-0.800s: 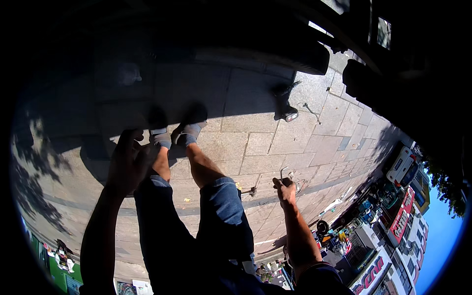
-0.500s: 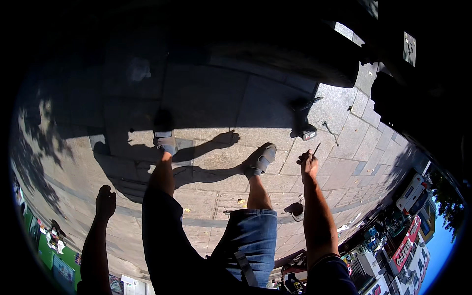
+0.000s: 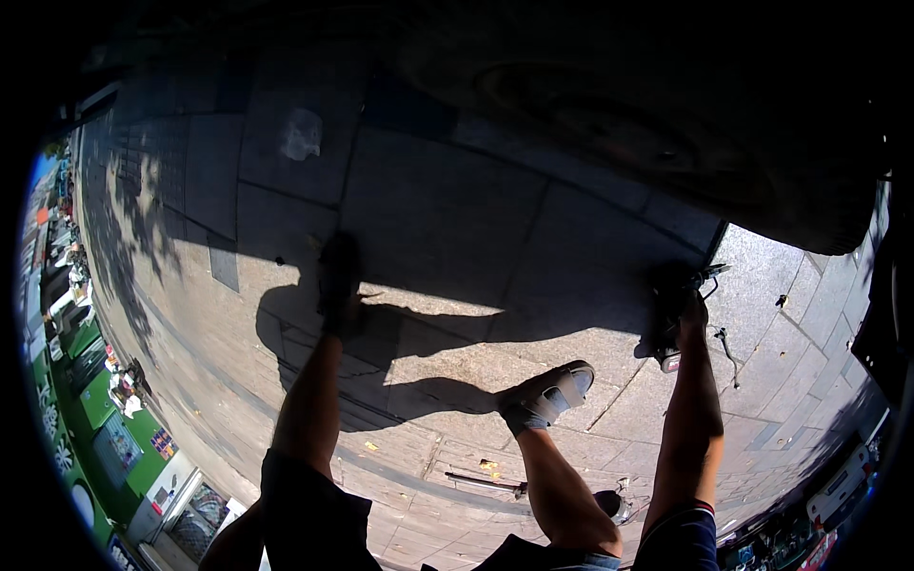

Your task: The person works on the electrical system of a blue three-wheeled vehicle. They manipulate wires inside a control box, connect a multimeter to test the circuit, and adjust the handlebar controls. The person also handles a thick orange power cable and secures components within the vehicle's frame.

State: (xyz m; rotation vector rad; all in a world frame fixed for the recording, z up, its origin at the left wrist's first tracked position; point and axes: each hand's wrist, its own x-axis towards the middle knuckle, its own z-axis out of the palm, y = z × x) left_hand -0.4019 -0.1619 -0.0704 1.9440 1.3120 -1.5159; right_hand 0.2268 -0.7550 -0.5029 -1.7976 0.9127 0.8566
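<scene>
My right hand (image 3: 692,312) reaches down to a dark, pistol-shaped cordless power tool (image 3: 669,290) lying on the paving. The hand is closed around the tool's grip, though shadow hides most of the fingers. The tool's battery end (image 3: 671,363) points toward me, and its slim nose juts toward the sunlit slabs. Beside it lies a thin, dark cord-like piece (image 3: 728,357). No thin stick can be made out in the hand. My left hand is out of sight, with only a dark part of that arm (image 3: 233,538) at the lower edge.
A large vehicle wheel (image 3: 657,152) stands in shade beyond the tool. Crumpled clear plastic (image 3: 302,133) lies on the shaded paving. My sandalled foot (image 3: 562,395) is planted left of my right arm. A dark rod (image 3: 484,483) lies nearer. Shopfronts (image 3: 124,428) line the left.
My right hand, which held a thin dark stick above the paving, has moved down onto the power tool. My left hand has dropped out of view. The view has shifted lower and closer.
</scene>
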